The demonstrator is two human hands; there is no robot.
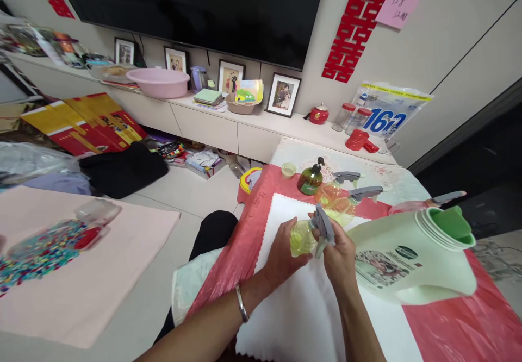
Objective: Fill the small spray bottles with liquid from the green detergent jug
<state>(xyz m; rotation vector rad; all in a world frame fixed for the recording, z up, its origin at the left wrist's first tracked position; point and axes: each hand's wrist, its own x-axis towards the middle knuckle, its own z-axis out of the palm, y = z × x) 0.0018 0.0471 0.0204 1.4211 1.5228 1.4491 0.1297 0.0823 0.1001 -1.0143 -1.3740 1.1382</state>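
Left hand (285, 253) wrapped around small clear spray bottle (302, 238), yellow liquid inside, held over white cloth (302, 307) on bench (448, 329). Right hand (338, 256) closed on its grey trigger head (323, 226). Two more yellow-filled spray bottles (340, 201) just behind. Green pump bottle (310, 180) further back. Big pale-green jug (411, 256) just right, contents not visible.
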